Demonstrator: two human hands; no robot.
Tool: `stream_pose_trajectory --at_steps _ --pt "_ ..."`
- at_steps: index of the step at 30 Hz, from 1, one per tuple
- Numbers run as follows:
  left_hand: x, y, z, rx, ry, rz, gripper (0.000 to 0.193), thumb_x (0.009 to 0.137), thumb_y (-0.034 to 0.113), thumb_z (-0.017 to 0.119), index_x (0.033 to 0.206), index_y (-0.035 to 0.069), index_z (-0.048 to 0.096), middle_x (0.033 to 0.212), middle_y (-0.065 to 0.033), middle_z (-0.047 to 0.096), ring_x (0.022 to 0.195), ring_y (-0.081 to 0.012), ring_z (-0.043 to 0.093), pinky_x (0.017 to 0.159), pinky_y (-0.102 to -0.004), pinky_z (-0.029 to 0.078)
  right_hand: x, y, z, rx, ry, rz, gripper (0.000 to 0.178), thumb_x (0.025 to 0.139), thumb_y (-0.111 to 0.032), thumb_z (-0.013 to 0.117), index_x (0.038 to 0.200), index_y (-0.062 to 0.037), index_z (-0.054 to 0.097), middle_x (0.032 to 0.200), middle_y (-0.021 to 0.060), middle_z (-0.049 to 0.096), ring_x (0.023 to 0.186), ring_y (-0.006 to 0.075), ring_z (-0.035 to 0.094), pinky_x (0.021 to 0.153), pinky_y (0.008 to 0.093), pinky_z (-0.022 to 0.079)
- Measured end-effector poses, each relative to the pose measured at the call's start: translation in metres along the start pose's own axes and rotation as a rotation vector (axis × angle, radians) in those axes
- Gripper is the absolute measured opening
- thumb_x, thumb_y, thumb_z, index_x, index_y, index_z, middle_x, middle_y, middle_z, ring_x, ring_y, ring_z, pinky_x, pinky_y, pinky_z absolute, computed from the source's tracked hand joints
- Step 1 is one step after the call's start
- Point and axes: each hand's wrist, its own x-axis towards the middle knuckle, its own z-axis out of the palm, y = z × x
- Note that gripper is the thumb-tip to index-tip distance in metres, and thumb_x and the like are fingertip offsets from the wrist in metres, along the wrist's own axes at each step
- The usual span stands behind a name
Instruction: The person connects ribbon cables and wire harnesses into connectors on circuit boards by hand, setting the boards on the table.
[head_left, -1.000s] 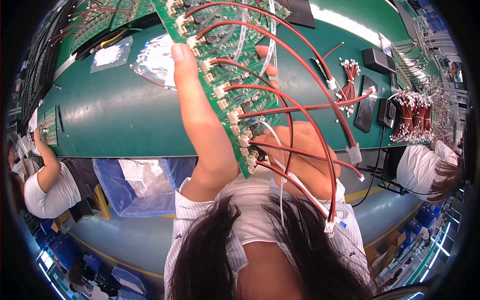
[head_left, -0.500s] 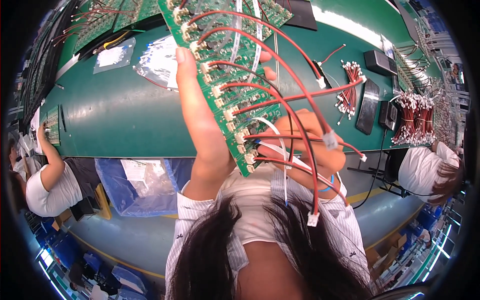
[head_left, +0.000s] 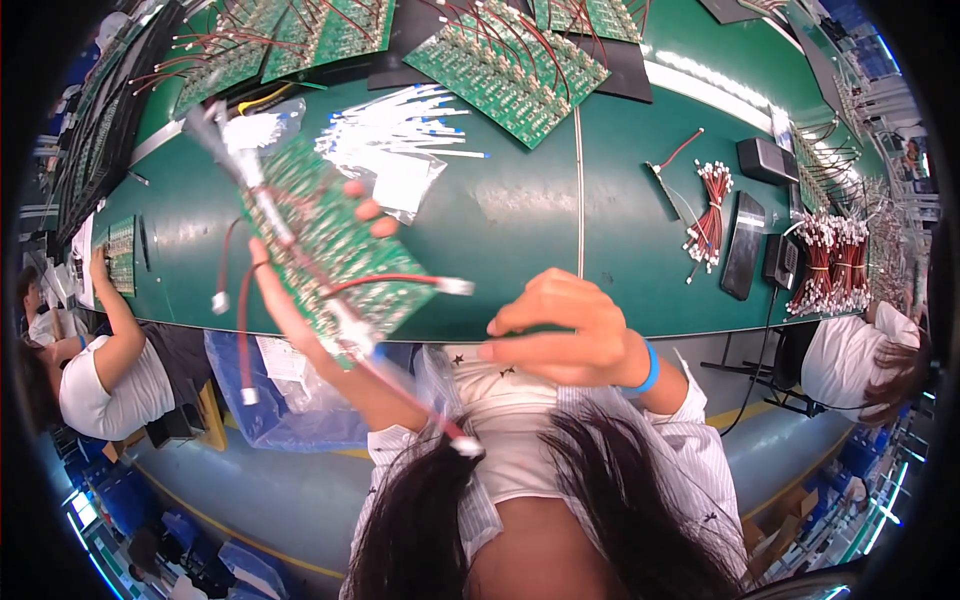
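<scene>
My left hand [head_left: 283, 305] grips a green circuit board [head_left: 350, 245] from beneath, thumb along one edge and fingertips over the other. The board is tilted and smeared by motion. Red-and-black wire leads with white plugs dangle from it, and blurred white strips lie across it. To the right of the board, my right hand [head_left: 575, 335] hovers at the table's front edge. Its fingers are curled, with thumb and forefinger a little apart and nothing visible between them. Loose white strip cables with blue ends [head_left: 400, 120] lie beyond the held board.
Another wired circuit board [head_left: 510, 75] lies at the back of the green table [head_left: 500, 220]. On the right are a bundle of red-and-black leads [head_left: 712, 205], a black phone [head_left: 742, 245] and larger lead bundles [head_left: 835, 265]. Co-workers sit at both sides. A blue-lined bin [head_left: 290, 400] stands below.
The circuit board has swung left and down, away from my right hand, and turned. My right hand has come off the wires. The back board and white strip cables are now uncovered.
</scene>
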Motion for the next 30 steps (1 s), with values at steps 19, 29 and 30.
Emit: stream_pose_trajectory --at_steps 19,29,30 --pt "-0.012 0.05 -0.045 -0.123 -0.055 0.162 0.064 0.085 0.05 0.032 0.128 0.001 0.029 0.113 -0.0208 0.037 0.092 -0.0298 0.038 0.08 -0.0414 0.036 0.102 0.171 0.048 -0.815 -0.224 0.075 0.004 0.07 -0.007 0.054 0.069 -0.0033 0.053 0.075 0.0086 0.053 0.076 0.0255 0.056 0.062 0.0375 0.047" --pt "-0.009 0.044 -0.041 -0.129 -0.041 0.11 0.066 0.086 0.053 0.028 0.126 0.002 0.03 0.115 -0.0181 0.037 0.092 -0.031 0.038 0.074 -0.0417 0.04 0.117 0.108 -0.008 0.248 0.07 0.828 0.021 0.083 -0.014 0.056 0.092 0.0036 0.062 0.067 0.0076 0.061 0.057 0.0073 0.056 0.05 0.0195 0.046" --pt "-0.009 0.043 -0.039 -0.128 -0.039 0.107 0.066 0.086 0.053 0.028 0.126 0.002 0.03 0.115 -0.0181 0.037 0.092 -0.031 0.038 0.074 -0.0417 0.04 0.113 0.103 -0.013 0.442 0.078 0.837 0.024 0.084 -0.016 0.056 0.095 0.0051 0.06 0.07 0.0092 0.062 0.058 0.0084 0.057 0.052 0.0196 0.047"
